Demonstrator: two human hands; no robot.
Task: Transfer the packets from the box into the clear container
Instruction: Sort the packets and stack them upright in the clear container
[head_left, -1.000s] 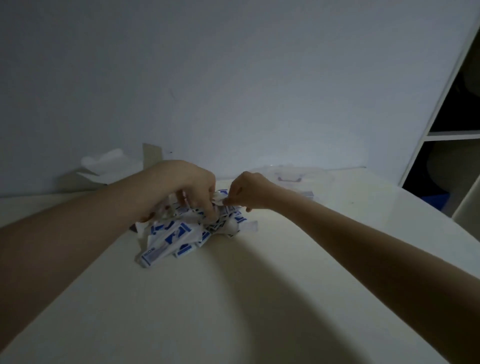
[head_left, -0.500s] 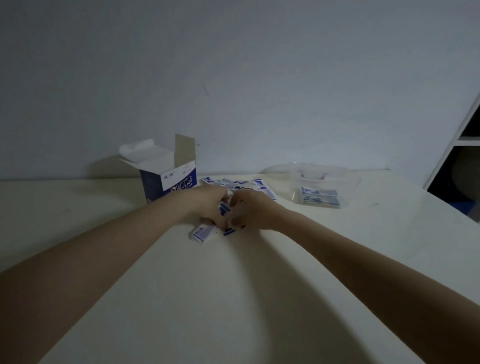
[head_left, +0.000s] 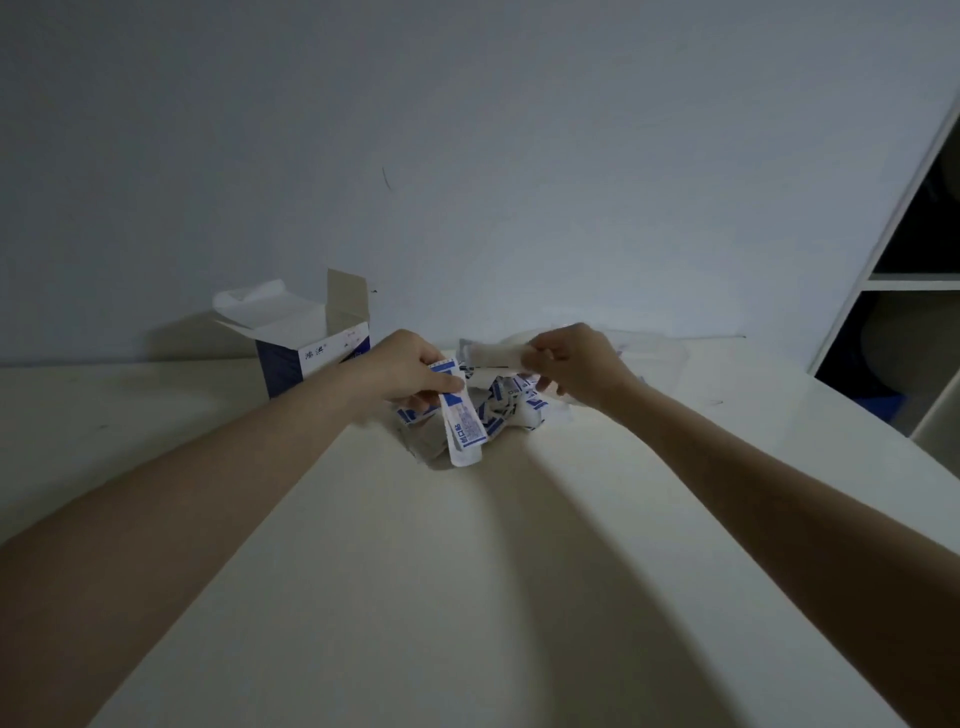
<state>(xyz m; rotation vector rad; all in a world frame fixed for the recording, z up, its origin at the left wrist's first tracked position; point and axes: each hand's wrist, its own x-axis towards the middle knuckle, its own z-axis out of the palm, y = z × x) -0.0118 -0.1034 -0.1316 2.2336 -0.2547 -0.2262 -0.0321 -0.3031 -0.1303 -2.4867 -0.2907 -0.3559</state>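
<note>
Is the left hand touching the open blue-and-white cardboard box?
Apart. The head view shows the left hand right of the box, with wall and table visible between them.

Cream table, plain pale wall behind it, white shelving unit with dark compartments at right

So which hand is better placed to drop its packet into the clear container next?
Probably the right hand. It pinches a packet and sits just in front of the container, which lies behind and to its right. The left hand holds packets too, but sits nearer the box.
</note>
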